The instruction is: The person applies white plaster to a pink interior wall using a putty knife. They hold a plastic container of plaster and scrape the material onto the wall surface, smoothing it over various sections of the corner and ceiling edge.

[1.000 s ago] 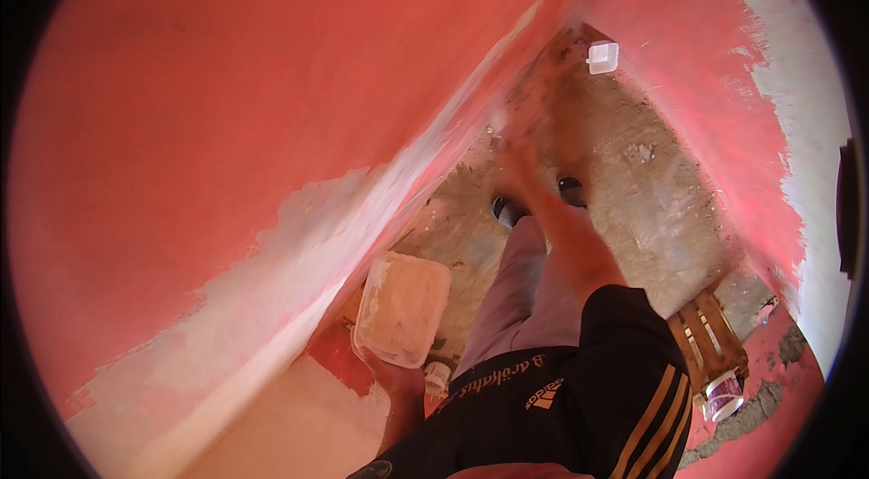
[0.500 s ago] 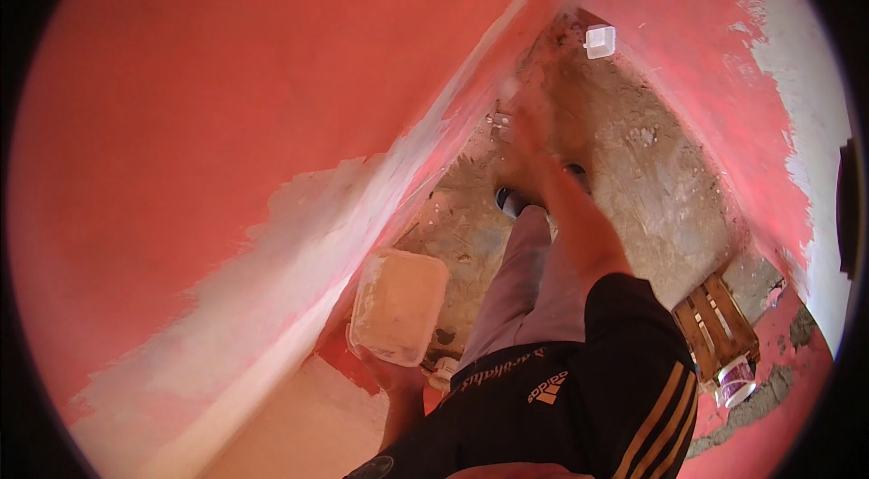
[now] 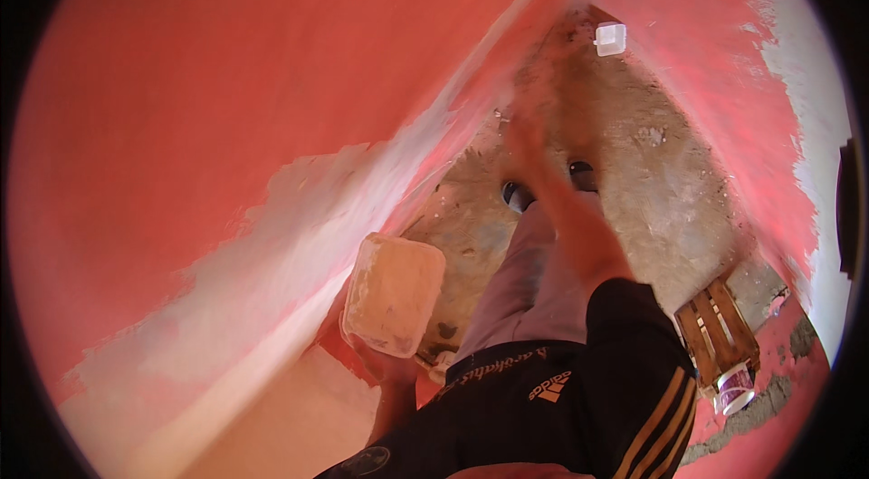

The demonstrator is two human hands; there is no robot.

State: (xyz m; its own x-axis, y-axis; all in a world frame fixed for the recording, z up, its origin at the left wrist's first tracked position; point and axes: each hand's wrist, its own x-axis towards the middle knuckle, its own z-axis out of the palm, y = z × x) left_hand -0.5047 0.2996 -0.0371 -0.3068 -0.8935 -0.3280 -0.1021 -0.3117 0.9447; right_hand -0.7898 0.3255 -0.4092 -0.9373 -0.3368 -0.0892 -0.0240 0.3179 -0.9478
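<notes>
The left hand curls under the near edge of a rectangular plastic tub, its fingers partly hidden; the right hand is smeared by motion beside the left wall, so I cannot tell whether it is spread or pinching something. The tub is at near left, its contents hard to make out. Just right of the left hand, a whitish container is mostly covered. At near right, a white-and-purple cup touches a slatted wooden crate. Farther off, the forearm passes close by the shoes; at the far end is a white square container. Compared with half a second ago, the right shoe shows more fully and the tub appears slightly farther off.
</notes>
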